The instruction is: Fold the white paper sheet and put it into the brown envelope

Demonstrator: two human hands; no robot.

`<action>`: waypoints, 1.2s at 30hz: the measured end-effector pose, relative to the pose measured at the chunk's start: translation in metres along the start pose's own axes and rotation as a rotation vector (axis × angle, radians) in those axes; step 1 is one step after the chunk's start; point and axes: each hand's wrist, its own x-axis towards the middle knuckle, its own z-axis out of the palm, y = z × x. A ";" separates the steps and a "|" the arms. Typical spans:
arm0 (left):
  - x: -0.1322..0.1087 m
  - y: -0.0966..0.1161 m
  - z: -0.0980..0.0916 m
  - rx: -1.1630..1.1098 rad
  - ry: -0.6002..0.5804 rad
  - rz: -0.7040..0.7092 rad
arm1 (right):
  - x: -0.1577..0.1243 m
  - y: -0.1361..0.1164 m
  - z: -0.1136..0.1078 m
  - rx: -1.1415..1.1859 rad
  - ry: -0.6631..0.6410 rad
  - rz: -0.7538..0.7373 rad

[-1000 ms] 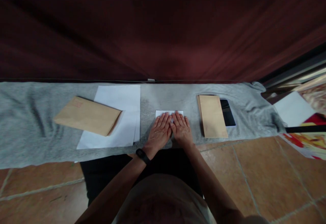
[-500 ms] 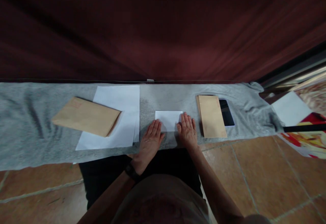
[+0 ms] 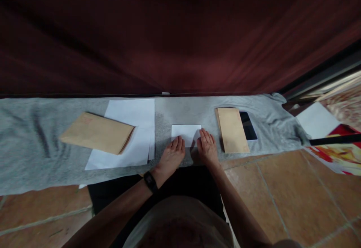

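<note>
A small white piece of paper (image 3: 184, 130), which looks folded, lies flat on a grey cloth in front of me. My left hand (image 3: 173, 154) rests palm down on its lower left corner, fingers stretched out side by side. On the right edge of the paper lies my right hand (image 3: 208, 147), also flat, with its fingers extended and its thumb apart. Neither hand is wrapped round anything. The lower edge of the paper is partly covered by my left fingers.
Left, brown envelopes (image 3: 97, 132) overlap white sheets (image 3: 128, 109). More brown envelopes (image 3: 232, 130) lie right, partly covering a dark phone (image 3: 248, 125). The grey cloth (image 3: 184, 108) covers a narrow surface before a dark red backdrop (image 3: 180, 52). Printed packaging (image 3: 341, 152) sits far right.
My left hand has slid rightward along the lower part of the paper, from its left edge further over it. The right hand has stayed at the right edge. The view has tilted slightly.
</note>
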 end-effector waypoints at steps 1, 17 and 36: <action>0.002 0.001 0.000 -0.011 0.001 0.003 | 0.001 -0.001 -0.001 0.020 -0.005 0.019; 0.021 -0.012 -0.028 -0.548 0.335 -0.238 | 0.018 -0.001 -0.020 1.126 0.116 0.760; 0.008 -0.008 0.010 -1.977 0.594 -0.883 | 0.019 -0.014 -0.003 1.210 -0.033 0.651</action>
